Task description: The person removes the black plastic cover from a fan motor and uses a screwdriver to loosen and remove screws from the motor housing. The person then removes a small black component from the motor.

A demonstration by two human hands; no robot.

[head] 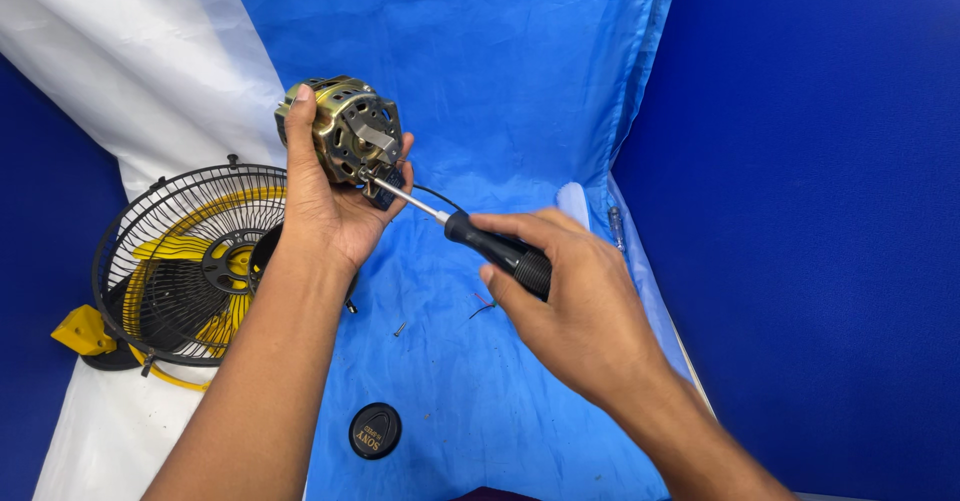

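Left hand clamps the fan motor; right hand, fingers closed around the screwdriver, drives a housing screw, demanding steady alignment.

Brass-toned metal motor, shiny steel screwdriver shaft, matt black handle, smooth blue cloth

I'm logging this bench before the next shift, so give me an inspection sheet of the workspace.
Surface: blue cloth, white cloth at left.
Job's things: fan motor held up; screwdriver, tip at the motor.
Clutter: black and yellow fan grille, round black cap, loose screw, second small screwdriver.
Grippers: left hand grips motor; right hand grips screwdriver handle.
Cables: thin wire on the cloth.
Surroundings: dark blue backdrop.
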